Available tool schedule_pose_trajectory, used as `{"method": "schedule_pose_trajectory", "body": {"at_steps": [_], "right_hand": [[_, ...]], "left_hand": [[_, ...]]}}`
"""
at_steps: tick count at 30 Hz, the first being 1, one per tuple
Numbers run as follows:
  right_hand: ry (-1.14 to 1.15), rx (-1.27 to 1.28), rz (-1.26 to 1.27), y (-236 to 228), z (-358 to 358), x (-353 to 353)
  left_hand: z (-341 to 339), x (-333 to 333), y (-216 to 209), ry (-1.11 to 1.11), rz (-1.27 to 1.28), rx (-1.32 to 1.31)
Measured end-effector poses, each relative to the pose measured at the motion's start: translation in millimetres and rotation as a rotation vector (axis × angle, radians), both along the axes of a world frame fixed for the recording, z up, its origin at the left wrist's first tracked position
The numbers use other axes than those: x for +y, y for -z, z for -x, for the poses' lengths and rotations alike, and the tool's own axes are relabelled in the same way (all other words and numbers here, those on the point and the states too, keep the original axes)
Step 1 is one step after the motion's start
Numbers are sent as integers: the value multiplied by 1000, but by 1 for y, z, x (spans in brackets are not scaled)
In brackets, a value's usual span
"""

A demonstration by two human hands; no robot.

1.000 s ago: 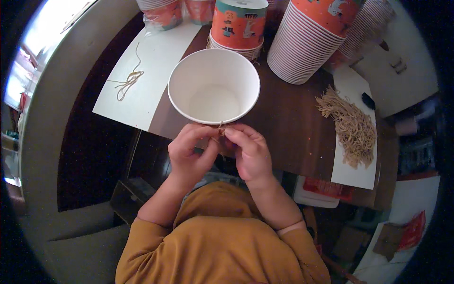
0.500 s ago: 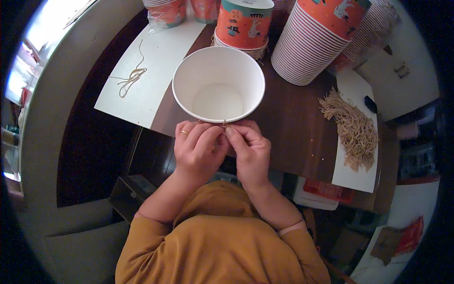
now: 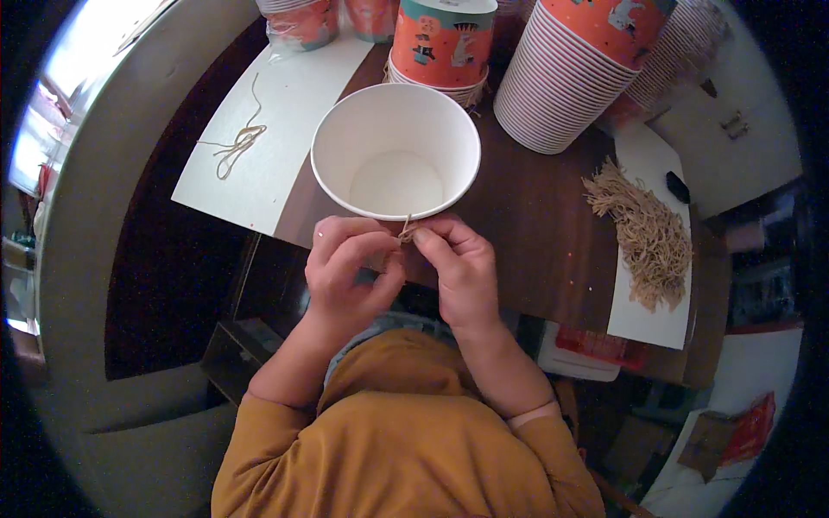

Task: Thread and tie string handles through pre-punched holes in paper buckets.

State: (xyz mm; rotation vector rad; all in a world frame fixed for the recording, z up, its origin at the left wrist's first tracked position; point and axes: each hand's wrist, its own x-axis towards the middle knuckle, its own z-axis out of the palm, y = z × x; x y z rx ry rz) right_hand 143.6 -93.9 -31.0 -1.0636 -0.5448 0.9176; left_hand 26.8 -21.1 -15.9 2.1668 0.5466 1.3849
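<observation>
A white paper bucket (image 3: 395, 186) stands upright at the near part of the table, its open mouth facing me and nothing inside it. At its near rim, a short piece of tan twine (image 3: 407, 230) sticks up between my hands. My right hand (image 3: 458, 263) pinches the twine between thumb and index finger, close against the bucket. My left hand (image 3: 345, 272) is curled, its fingertips closed at the left side of the same twine. What runs below the rim is hidden by my fingers.
Behind the bucket stand orange-and-green printed buckets (image 3: 442, 47) and a tall leaning stack of buckets (image 3: 561, 82). A loose twine bundle (image 3: 237, 148) lies on the left white board (image 3: 268, 104). Right, a thick heap of twine (image 3: 648, 246) lies near a small black object (image 3: 677, 187).
My left hand has moved slightly left and its fingers have curled further apart from the right hand. More of the twine shows between them. The bucket has shifted slightly.
</observation>
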Motion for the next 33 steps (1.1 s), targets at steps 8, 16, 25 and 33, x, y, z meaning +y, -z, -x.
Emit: {"method": "schedule_pose_trajectory", "body": {"at_steps": [8,16,25,33], "right_hand": [[81,-155,-19,-5,4,1],[198,-474,-6,-9,8,0],[175,-983,-56,-15,-9,-2],[-64,-233,48,-18,-11,-7]], "left_hand": [[-4,2,-7,-169,-319,121],[-6,1,-8,-246,-368,192],[0,3,-19,85,300,61],[-4,-2,-12,29,183,62]]}}
